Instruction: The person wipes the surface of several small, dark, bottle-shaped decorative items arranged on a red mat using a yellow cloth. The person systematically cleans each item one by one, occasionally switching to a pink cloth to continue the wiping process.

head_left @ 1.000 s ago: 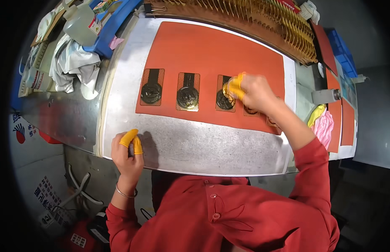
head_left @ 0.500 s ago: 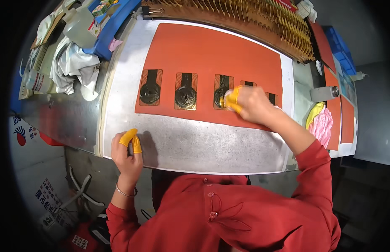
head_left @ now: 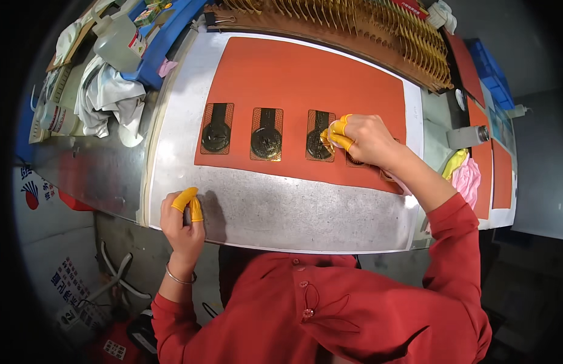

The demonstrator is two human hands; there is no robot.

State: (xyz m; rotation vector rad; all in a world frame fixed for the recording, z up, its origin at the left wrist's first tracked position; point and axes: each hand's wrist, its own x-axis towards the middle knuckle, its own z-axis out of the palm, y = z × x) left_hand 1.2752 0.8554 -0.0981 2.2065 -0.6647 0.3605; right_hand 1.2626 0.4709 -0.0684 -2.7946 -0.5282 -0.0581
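Two hands on an orange mat (head_left: 293, 73); right hand (head_left: 360, 141) grip pinching a dark medal (head_left: 321, 142); left hand (head_left: 183, 218) grip curled.

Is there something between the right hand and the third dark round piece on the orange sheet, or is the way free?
Nothing visible is between them. The right hand already has its yellow-capped fingertips on the third dark round piece, at its right edge, on the orange sheet.

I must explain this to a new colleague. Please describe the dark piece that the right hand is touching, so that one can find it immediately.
Find the large orange sheet on the white-covered bench. Along its near edge lies a row of dark medallion pieces in mesh rectangles. It is the third medallion from the left, the only one with the right hand and its yellow fingertips on it.
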